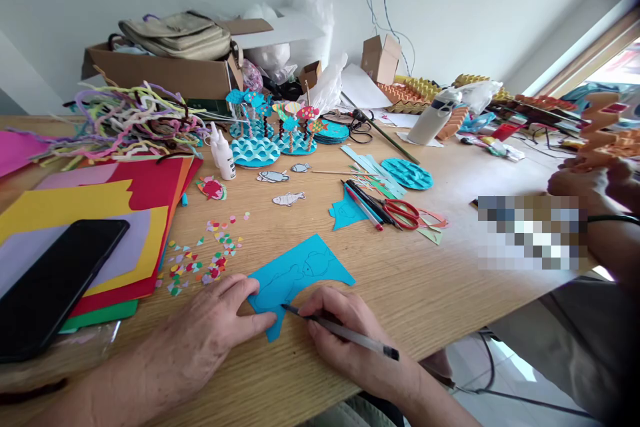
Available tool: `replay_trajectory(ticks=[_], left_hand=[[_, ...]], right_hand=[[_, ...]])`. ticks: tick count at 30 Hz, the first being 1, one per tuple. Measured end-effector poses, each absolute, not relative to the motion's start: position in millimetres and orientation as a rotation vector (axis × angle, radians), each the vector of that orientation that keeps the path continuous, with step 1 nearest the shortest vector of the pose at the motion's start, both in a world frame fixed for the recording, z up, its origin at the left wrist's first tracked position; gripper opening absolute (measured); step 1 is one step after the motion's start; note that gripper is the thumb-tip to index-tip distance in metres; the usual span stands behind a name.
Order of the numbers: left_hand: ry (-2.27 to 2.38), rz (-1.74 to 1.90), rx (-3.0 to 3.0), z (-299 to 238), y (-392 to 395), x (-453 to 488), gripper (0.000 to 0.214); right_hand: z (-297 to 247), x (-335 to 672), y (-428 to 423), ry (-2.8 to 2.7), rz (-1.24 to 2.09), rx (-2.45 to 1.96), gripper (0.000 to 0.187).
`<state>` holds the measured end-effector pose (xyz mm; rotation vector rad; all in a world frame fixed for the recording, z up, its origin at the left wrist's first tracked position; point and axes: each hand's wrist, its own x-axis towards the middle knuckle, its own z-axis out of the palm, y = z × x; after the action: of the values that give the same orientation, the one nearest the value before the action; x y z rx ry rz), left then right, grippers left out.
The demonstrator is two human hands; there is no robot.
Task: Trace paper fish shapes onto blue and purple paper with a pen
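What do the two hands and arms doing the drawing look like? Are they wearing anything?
The left hand and right hand are ordinary bare hands: no gloves, and no rings or watch that I see. No sleeves show; both forearms look bare up to the picture's edge.

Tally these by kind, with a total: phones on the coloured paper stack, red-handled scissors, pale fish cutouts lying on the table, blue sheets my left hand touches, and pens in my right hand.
Phone on the paper stack: 1
Red-handled scissors: 1
Pale fish cutouts on the table: 3
Blue sheet touched by your left hand: 1
Pen in your right hand: 1
Total: 7
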<state>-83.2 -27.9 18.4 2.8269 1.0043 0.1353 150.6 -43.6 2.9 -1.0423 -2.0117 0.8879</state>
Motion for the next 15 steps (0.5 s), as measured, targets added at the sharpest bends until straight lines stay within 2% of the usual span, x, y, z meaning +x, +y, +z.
replay_trajectory(ticks=[15], left_hand=[[1.053, 0.106, 2.782, 12.9, -29.5, -84.9, 0.045]], right_hand=[[4.2, 150.2, -43.7, -2.030, 0.862, -1.057, 0.022]])
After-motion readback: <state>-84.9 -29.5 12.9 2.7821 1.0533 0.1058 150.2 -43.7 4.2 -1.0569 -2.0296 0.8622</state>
